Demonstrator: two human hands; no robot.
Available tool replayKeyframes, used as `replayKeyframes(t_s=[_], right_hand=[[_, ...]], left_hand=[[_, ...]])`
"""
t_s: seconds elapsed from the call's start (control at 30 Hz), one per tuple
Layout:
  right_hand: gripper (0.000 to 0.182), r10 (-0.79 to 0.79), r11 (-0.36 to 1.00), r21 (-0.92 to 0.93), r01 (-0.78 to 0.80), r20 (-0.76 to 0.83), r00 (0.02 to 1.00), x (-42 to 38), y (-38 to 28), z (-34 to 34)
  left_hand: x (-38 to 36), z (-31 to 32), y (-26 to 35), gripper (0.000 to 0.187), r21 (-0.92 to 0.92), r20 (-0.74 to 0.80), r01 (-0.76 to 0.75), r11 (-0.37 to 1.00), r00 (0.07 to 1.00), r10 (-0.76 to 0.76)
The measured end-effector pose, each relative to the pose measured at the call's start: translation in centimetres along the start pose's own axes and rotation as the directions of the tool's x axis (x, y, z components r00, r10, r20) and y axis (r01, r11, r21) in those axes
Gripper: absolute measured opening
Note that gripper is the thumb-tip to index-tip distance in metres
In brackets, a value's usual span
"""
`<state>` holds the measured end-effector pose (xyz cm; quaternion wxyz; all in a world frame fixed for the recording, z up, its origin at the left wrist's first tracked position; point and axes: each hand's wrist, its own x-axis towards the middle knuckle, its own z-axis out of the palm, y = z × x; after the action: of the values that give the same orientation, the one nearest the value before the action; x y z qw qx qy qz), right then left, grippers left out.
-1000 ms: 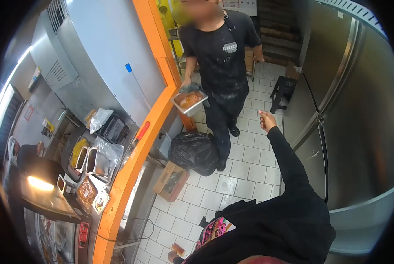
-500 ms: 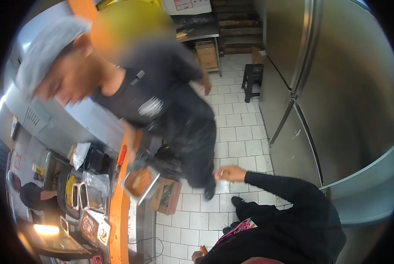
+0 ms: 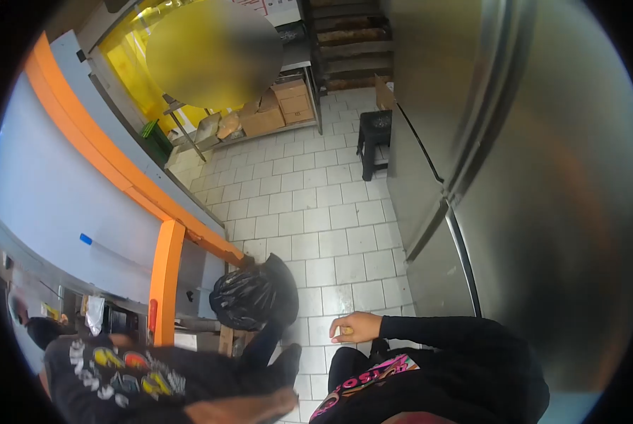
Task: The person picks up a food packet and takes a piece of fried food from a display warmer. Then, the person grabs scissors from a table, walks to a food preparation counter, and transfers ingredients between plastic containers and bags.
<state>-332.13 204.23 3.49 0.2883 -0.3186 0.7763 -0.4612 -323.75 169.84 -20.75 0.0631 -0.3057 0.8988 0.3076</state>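
My right hand hangs in front of my body over the tiled floor, at the end of a black sleeve. Its fingers are curled; a small yellowish spot shows at them, too small to identify. It touches none of the surroundings. My left hand is out of view. A co-worker in a dark printed shirt is close at my left, with a bare forearm reaching toward my front.
The steel refrigerator lines my right side. Ahead are a black stool, cardboard boxes under a table, and wooden steps. A black garbage bag sits by the orange-edged partition. Another person is beyond the counter.
My view has shifted forward along the aisle. The co-worker holding a metal pan has passed to my lower left, and the pan is out of sight. My left hand has left the view.
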Motion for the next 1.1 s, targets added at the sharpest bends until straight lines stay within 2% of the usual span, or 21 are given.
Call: replayKeyframes(t_s=[0.03,0.1,0.23,0.3,0.33,0.4,0.47,0.53,0.57,0.63,0.67,0.7,0.77,0.83,0.9,0.93,0.97,1.0,1.03,1.07,1.1], right_hand=[[0.029,0.01,1.0,-0.028,-0.008,0.046,0.999,2.1,-0.1,-2.0],[0.027,-0.17,0.985,0.008,0.17,-0.028,0.985,6.2,-1.1,-6.3],[0.026,-0.22,0.976,0.003,0.22,-0.026,0.975,16.0,-2.1,-14.3],[0.026,-0.246,0.969,-0.033,0.244,-0.11,0.963,20.1,-2.8,-18.4],[0.027,-0.207,0.978,-0.046,0.203,-0.109,0.972,21.9,-2.2,-20.5],[0.024,-0.222,0.975,-0.041,0.219,-0.257,0.94,24.4,0.1,-24.7],[0.023,-0.154,0.969,-0.238,0.073,-0.342,0.927,26.3,5.0,-28.5],[0.021,0.056,0.974,-0.191,-0.125,-0.33,0.942,26.5,7.4,-33.6],[0.021,0.088,0.971,-0.173,-0.165,-0.382,0.92,26.4,9.1,-35.4],[0.02,0.124,0.965,-0.134,-0.227,-0.529,0.84,26.6,12.8,-38.5],[0.019,0.124,0.962,-0.115,-0.246,-0.62,0.775,27.1,14.4,-39.8],[0.019,0.123,0.964,-0.113,-0.241,-0.612,0.781,27.6,15.4,-41.4],[0.018,0.33,0.893,0.004,-0.449,-0.686,0.649,29.2,16.5,-45.1],[0.018,0.357,0.89,0.047,-0.454,-0.692,0.628,32.1,19.2,-48.1],[0.017,0.377,0.888,0.076,-0.454,-0.686,0.623,36.6,21.1,-52.4],[0.018,0.34,0.895,0.018,-0.445,-0.673,0.657,39.5,21.4,-54.6],[0.02,0.292,0.904,-0.044,-0.426,-0.663,0.689,42.7,21.6,-57.4],[0.02,0.275,0.91,-0.059,-0.41,-0.654,0.705,46.3,21.7,-60.3],[0.022,0.211,0.913,-0.146,-0.38,-0.628,0.749,50.4,21.8,-63.0],[0.023,0.158,0.91,-0.224,-0.35,-0.594,0.789,54.5,21.6,-65.2],[0.025,0.123,0.92,-0.252,-0.301,-0.543,0.831,58.6,20.8,-67.5]], left_hand=[[1.0,0.5,1.3,0.046,0.019,0.016,0.01,1.0,1.0,-0.011],[2.5,1.4,3.1,0.048,0.082,0.059,0.039,0.996,0.997,-0.044],[6.0,3.6,4.2,0.05,0.296,0.189,0.107,0.949,0.968,-0.168],[8.6,3.3,5.1,0.051,0.41,0.248,0.119,0.904,0.94,-0.236],[10.3,2.7,5.8,0.052,0.459,0.27,0.118,0.881,0.926,-0.265],[14.0,1.3,7.2,0.053,0.557,0.315,0.084,0.826,0.899,-0.303],[19.1,-0.5,8.7,0.055,0.635,0.353,0.011,0.772,0.886,-0.302],[26.4,-2.5,10.6,0.056,0.701,0.34,-0.076,0.709,0.91,-0.238],[30.9,-3.7,12.8,0.056,0.706,0.298,-0.074,0.705,0.933,-0.201],[41.5,-4.7,18.9,0.06,0.51,0.105,0.039,0.859,0.989,-0.108],[47.5,-3.6,19.4,0.03,0.304,-0.136,-0.041,0.952,0.987,0.086],[51.7,-3.5,22.1,0.028,0.251,-0.153,-0.116,0.961,0.976,0.157],[60.0,-3.6,28.2,0.023,0.153,-0.185,-0.273,0.95,0.936,0.298],[64.6,-3.6,34.5,0.022,0.062,-0.166,-0.278,0.958,0.944,0.285],[63.5,-6.0,42.8,0.026,0.087,-0.192,-0.044,0.995,0.979,0.061],[65.7,-4.7,42.2,0.02,0.423,-0.101,-0.028,0.906,0.992,0.078],[68.6,-2.2,40.3,0.017,0.702,-0.01,-0.04,0.711,0.998,0.066],[70.2,-0.8,38.1,0.029,0.765,0.198,-0.173,0.62,0.98,0.029],[70.4,0.1,36.5,0.021,0.765,0.21,-0.22,0.606,0.974,0.088],[69.3,-0.1,36.6,0.024,0.758,0.223,-0.175,0.628,0.975,0.002],[69.2,2.0,32.7,0.028,0.924,0.186,-0.259,0.281,0.948,0.26]])
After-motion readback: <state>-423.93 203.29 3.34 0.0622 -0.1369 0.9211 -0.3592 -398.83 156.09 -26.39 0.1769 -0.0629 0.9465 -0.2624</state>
